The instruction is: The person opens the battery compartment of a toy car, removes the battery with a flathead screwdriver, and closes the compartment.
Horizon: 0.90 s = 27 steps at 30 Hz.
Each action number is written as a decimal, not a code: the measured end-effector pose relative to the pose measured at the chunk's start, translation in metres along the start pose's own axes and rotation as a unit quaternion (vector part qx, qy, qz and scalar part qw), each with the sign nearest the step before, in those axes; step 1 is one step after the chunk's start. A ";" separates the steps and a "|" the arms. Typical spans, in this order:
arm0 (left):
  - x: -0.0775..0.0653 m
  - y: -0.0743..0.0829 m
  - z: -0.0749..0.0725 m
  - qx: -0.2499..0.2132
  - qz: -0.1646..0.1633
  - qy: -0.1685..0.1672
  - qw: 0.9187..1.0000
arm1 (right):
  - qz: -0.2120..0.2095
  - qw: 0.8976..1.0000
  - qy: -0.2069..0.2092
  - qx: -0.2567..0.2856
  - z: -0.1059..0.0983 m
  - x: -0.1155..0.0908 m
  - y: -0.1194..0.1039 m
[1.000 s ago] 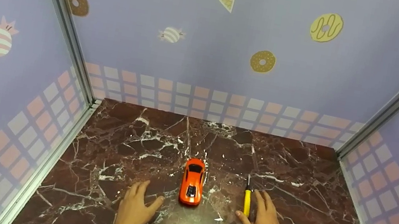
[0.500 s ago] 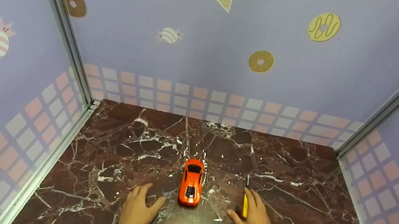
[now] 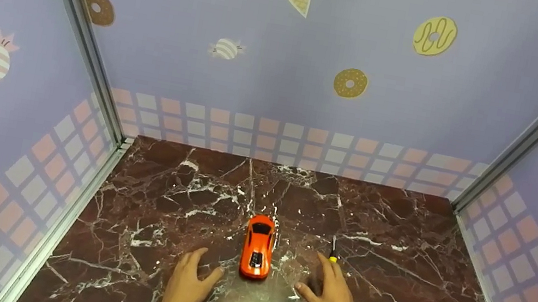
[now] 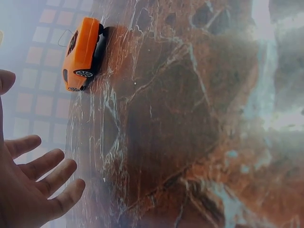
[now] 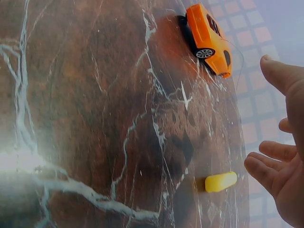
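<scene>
An orange toy car (image 3: 258,249) with black windows stands on the dark marbled surface, between the two hands. To its left is my left hand (image 3: 187,286), fingers spread and holding nothing; the left wrist view shows its palm and relaxed fingers (image 4: 52,166). On the right, my right hand (image 3: 334,301) hovers with nothing in its grasp, thumb pointing toward the car. It covers most of a yellow-handled screwdriver (image 3: 333,253), whose metal shaft and black collar show beyond the fingers. In the right wrist view the yellow handle end (image 5: 221,182) lies apart from the fingers.
Purple wall panels (image 3: 280,86) printed with sweets enclose the marbled tabletop (image 3: 171,200) at the back and both sides. Metal corner posts (image 3: 89,42) stand where the panels meet. Small white flecks lie around the car.
My right hand has moved left, from beside the screwdriver to over its handle, nearer the car. My left hand has shifted slightly right. Car and screwdriver stay in place.
</scene>
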<state>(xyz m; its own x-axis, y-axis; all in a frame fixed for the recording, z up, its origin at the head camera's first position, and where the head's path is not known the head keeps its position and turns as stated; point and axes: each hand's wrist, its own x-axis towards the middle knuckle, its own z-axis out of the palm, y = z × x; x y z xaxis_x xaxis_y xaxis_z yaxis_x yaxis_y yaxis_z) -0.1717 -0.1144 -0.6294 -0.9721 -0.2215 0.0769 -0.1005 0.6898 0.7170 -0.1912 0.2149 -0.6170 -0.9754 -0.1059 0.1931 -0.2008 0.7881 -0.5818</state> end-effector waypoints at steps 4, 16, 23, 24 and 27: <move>0.001 0.001 0.001 -0.002 -0.005 -0.008 1.000 | -0.012 1.000 0.004 0.012 0.007 0.002 -0.002; 0.006 0.007 0.007 -0.021 -0.009 -0.018 1.000 | -0.020 0.999 0.001 0.045 0.019 0.005 -0.010; 0.010 0.013 0.009 -0.030 -0.026 -0.021 0.999 | -0.020 0.998 -0.001 0.059 0.027 0.008 -0.010; 0.011 0.013 0.010 -0.031 -0.027 -0.019 0.999 | -0.020 0.998 -0.002 0.064 0.028 0.009 -0.011; 0.012 0.015 0.010 -0.037 -0.028 -0.016 0.999 | -0.019 0.997 -0.009 0.070 0.031 0.009 -0.012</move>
<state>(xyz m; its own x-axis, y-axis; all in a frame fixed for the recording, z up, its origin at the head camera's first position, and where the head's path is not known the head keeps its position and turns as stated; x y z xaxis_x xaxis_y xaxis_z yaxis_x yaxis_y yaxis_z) -0.1875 -0.0996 -0.6250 -0.9720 -0.2346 0.0143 -0.1392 0.6235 0.7694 -0.2002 0.1857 -0.6324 -0.9683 -0.1452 0.2034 -0.2464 0.6909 -0.6796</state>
